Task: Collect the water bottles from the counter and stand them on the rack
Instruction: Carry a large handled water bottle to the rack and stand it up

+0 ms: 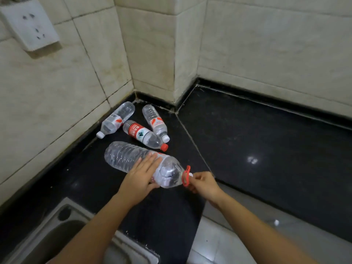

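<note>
The large bottle (122, 155) I hold is clear, ribbed plastic with a red plastic handle (186, 179). Counter (266, 149): glossy, speckled black stone. Wall tiles (266, 44): matt cream. Sink (57, 235): dull metal.

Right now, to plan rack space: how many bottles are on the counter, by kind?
Large bottle with red carry ring: 1
Small white-capped bottles: 2
Small red-capped bottle: 1
Total: 4
</note>
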Available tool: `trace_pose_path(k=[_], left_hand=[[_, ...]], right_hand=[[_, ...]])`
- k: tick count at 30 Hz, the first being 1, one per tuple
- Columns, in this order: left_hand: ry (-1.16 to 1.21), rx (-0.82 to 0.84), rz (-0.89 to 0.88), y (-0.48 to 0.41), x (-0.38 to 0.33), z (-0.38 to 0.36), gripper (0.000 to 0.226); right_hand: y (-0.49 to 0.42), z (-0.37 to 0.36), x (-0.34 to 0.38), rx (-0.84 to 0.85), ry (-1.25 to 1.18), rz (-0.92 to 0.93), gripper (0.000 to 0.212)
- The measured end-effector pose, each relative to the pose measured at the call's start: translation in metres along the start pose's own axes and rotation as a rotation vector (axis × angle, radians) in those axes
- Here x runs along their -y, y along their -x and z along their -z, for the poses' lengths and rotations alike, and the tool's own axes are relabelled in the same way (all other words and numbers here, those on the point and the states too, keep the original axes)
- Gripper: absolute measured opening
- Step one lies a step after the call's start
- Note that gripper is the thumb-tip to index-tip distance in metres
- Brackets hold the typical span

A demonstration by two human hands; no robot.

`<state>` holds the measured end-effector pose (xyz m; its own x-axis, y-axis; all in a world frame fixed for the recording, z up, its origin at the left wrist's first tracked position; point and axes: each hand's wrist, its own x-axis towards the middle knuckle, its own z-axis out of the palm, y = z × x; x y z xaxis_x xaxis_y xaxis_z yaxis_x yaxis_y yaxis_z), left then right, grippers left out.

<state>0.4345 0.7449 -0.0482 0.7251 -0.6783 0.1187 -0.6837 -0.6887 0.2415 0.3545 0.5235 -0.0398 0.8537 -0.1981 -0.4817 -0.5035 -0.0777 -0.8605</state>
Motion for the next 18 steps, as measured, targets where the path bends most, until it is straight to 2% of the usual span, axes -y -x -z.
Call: trace_pose_path(k=[3,6,12,15,18], left_hand=[[0.148,0.076,-0.052,-0.027,-0.023,0.018,0.099],[0.284,0.038,-0.044,-0.043,-0.057,0.029,0.104],[0.518,-0.181,0.025,-0.052,-0.138,0.032,0.096],[0.673,-0.203,0.086,-0.055,-0.176,0.026,0.095],[0.963,-0.193,0.125,-0.057,-0.232,0.020,0.085]], right_hand=[[0.012,0.039,0.023,-0.102,0.131,0.094,0.053],[0.034,0.074,0.039,-0.188,0.225,0.177,0.057],[0.097,0.125,0.066,-0.291,0.272,0.401,0.046],[0.125,0.144,0.081,-0.327,0.255,0.537,0.041],[0.153,0.170,0.090,-0.385,0.337,0.629,0.034]])
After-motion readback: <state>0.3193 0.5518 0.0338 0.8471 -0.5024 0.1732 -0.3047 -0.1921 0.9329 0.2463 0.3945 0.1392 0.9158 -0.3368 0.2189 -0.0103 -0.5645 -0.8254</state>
